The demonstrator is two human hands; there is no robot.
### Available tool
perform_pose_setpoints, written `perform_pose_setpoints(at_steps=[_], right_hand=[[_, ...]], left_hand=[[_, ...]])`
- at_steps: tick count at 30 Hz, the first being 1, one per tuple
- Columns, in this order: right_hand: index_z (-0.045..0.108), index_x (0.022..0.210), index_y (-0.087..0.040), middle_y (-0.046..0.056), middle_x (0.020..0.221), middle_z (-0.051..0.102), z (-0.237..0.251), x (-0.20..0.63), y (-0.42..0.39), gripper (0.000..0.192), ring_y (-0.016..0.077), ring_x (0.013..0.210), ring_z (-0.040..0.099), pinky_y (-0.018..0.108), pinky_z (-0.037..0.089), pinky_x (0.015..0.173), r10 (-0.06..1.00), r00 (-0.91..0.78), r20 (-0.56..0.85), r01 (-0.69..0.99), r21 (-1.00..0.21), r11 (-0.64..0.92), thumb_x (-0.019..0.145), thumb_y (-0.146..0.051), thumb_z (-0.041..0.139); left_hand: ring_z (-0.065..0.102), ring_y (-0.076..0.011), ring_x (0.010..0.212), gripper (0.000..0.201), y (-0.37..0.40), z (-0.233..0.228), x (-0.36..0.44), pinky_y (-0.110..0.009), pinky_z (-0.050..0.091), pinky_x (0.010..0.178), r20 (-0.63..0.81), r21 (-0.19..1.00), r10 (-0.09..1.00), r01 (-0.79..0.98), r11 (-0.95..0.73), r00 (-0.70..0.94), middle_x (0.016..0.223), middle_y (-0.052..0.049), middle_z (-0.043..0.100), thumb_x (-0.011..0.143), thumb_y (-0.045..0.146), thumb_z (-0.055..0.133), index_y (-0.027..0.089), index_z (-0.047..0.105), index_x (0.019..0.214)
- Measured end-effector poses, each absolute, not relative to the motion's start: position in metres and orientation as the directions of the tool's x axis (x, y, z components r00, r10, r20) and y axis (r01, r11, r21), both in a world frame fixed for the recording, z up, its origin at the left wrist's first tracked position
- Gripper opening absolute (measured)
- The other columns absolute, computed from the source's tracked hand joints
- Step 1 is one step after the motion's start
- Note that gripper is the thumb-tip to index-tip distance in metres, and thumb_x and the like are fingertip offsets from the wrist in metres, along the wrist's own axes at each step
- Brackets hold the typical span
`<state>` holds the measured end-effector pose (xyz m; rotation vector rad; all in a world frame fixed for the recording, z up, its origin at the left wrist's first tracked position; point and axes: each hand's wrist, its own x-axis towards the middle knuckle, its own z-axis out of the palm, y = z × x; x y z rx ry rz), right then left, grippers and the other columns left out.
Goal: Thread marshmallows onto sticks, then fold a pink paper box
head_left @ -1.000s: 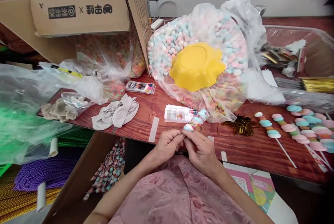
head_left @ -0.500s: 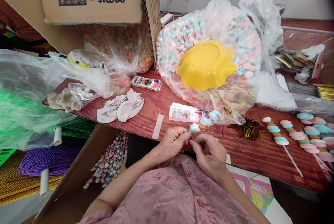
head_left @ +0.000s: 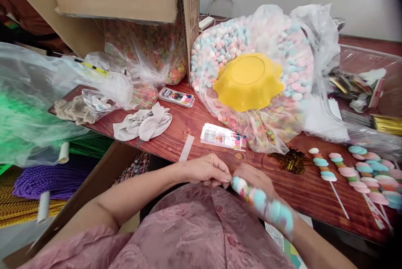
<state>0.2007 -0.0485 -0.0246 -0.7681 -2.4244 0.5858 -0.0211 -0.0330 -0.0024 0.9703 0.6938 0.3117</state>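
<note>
Cardboard box [head_left: 116, 7]: "X" between dark printed characters.
Printed cards [head_left: 216, 135]: fine print unreadable.
Yellow bowl [head_left: 248, 76]: one, upturned on the marshmallow bag [head_left: 216, 47].
Candy skewer [head_left: 259, 200]: one, slanting across the right hand [head_left: 256, 175].
Left hand [head_left: 209, 170]: closed, pinching the skewer's end.
Right hand: blurred, partly covered; cannot tell its grip.

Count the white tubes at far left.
2: an upper tube beside the green cords, a lower tube by the purple cords. More may be hidden.
</note>
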Motion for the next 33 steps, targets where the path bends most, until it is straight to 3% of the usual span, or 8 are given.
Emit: perform_pose_setpoints(at_steps=[9,16,20,23,26,28,30,33], right_hand=[[0.050,0.133,-0.008,0.011,0.094,0.065,0.005,0.209,-0.045,0.040,0.0221,0.095,0.062,0.042,0.049,0.090,0.285,-0.801,0.526,0.088,-0.367,0.926,0.097,-0.014,0.036],[0.059,0.103,-0.012,0.006,0.074,0.061,0.023,0.189,-0.029,0.026,0.0173,0.069,0.054,0.035,0.046,0.064,0.099,-0.855,0.509,-0.027,-0.234,0.972,0.098,-0.013,0.034],[0.059,0.093,-0.015,0.007,0.086,0.066,0.033,0.185,-0.018,0.025,0.0189,0.081,0.057,0.037,0.045,0.071,0.099,-0.870,0.482,0.094,-0.035,0.995,0.096,-0.009,0.035],[0.060,0.085,-0.016,0.010,0.105,0.067,0.048,0.184,-0.007,0.024,0.0239,0.102,0.056,0.042,0.042,0.081,0.130,-0.885,0.448,0.218,0.152,0.964,0.094,-0.007,0.040],[0.058,0.077,-0.018,0.007,0.081,0.065,0.067,0.185,0.007,0.027,0.0217,0.082,0.054,0.038,0.037,0.070,0.204,-0.889,0.410,0.343,0.300,0.890,0.094,-0.010,0.039],[0.056,0.073,-0.020,0.003,0.063,0.054,0.078,0.187,0.015,0.028,0.0187,0.066,0.045,0.036,0.030,0.063,0.275,-0.870,0.409,0.430,0.356,0.830,0.093,-0.010,0.039],[0.053,0.071,-0.021,0.001,0.059,0.048,0.082,0.188,0.019,0.026,0.0169,0.061,0.040,0.034,0.027,0.061,0.353,-0.818,0.454,0.514,0.301,0.803,0.091,-0.008,0.040],[0.050,0.072,-0.019,-0.001,0.060,0.048,0.073,0.181,0.012,0.023,0.0129,0.058,0.042,0.029,0.029,0.057,0.524,-0.678,0.516,0.522,-0.164,0.837,0.092,-0.013,0.040]], left_hand=[[0.035,-0.0063,0.036,0.032,-0.023,-0.007,-0.019,-0.019,0.020,0.032,-0.302,0.698,0.154,0.108,0.708,0.941,0.045,0.003,0.046,0.067,0.043,0.081,0.013,0.070,0.066],[0.034,-0.0070,0.037,0.025,-0.006,-0.001,-0.016,-0.021,0.021,0.036,-0.244,0.803,-0.040,0.224,0.552,0.969,0.046,0.002,0.046,0.070,0.037,0.079,0.016,0.070,0.060],[0.040,-0.0082,0.043,0.013,0.022,0.011,-0.026,-0.021,0.027,0.040,-0.320,0.905,0.147,0.256,0.340,0.936,0.051,0.003,0.051,0.076,0.028,0.070,0.018,0.070,0.068],[0.047,-0.0087,0.052,0.011,0.029,0.046,-0.034,-0.022,0.036,0.050,-0.198,0.956,0.447,0.272,-0.107,0.872,0.057,0.003,0.056,0.078,0.021,0.064,0.015,0.068,0.070],[0.049,-0.0107,0.059,0.019,0.007,0.089,-0.030,-0.024,0.037,0.054,0.161,0.635,0.661,0.436,-0.638,0.733,0.063,-0.001,0.058,0.082,0.015,0.056,0.013,0.063,0.065],[0.050,-0.0120,0.059,0.025,-0.016,0.102,-0.023,-0.025,0.037,0.054,0.382,0.390,0.630,0.500,-0.773,0.676,0.067,-0.003,0.060,0.086,0.013,0.049,0.014,0.062,0.065],[0.052,-0.0127,0.059,0.028,-0.031,0.095,-0.015,-0.026,0.039,0.054,0.454,0.331,0.528,0.415,-0.848,0.717,0.067,-0.004,0.061,0.091,0.021,0.050,0.013,0.063,0.067],[0.061,-0.0142,0.069,0.024,-0.023,0.058,-0.006,-0.024,0.048,0.063,0.410,0.635,0.626,0.285,-0.718,0.664,0.074,-0.006,0.067,0.093,0.026,0.052,0.011,0.068,0.083]])
